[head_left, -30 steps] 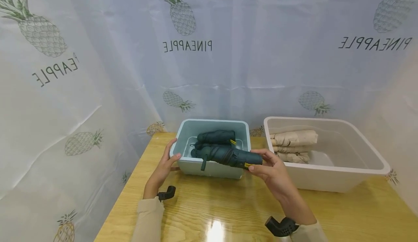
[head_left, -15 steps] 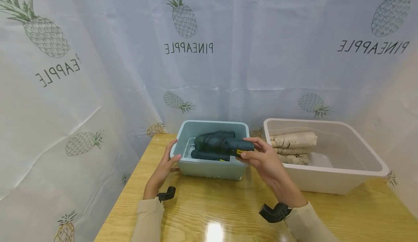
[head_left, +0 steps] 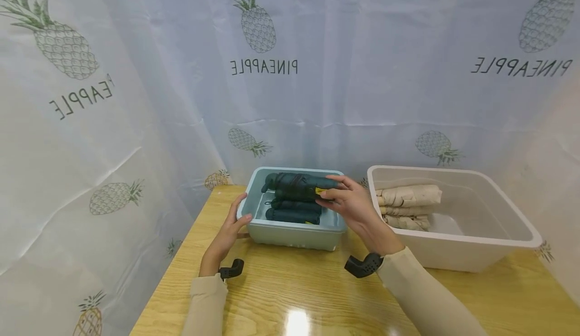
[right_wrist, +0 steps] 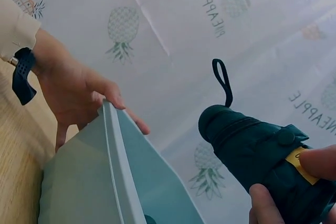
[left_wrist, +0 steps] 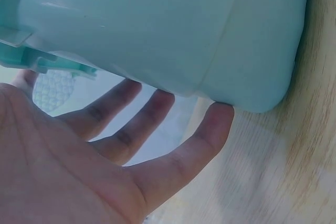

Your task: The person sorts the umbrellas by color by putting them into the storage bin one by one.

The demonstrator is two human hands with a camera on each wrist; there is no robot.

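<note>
My right hand (head_left: 357,206) pinches a dark teal folded umbrella (head_left: 299,180) by its right end, near a yellow tag. The umbrella lies level over the back part of a light blue bin (head_left: 290,238). In the right wrist view its wrist loop (right_wrist: 224,85) stands out from the handle end. Other dark folded umbrellas (head_left: 292,216) lie side by side inside the bin. At the bin's left front corner my left hand (head_left: 228,231) holds the rim. The left wrist view has its fingertips against the bin's outer wall (left_wrist: 173,30).
To the right stands a larger white bin (head_left: 462,238) with several beige folded umbrellas (head_left: 408,196) at its left side. Both bins rest on a wooden table (head_left: 272,285). A pineapple-print curtain (head_left: 340,99) hangs behind and beside the table.
My right hand has carried the umbrella from the bin's front edge back and to the left, over the rear of the bin. The left hand has stayed at the corner.
</note>
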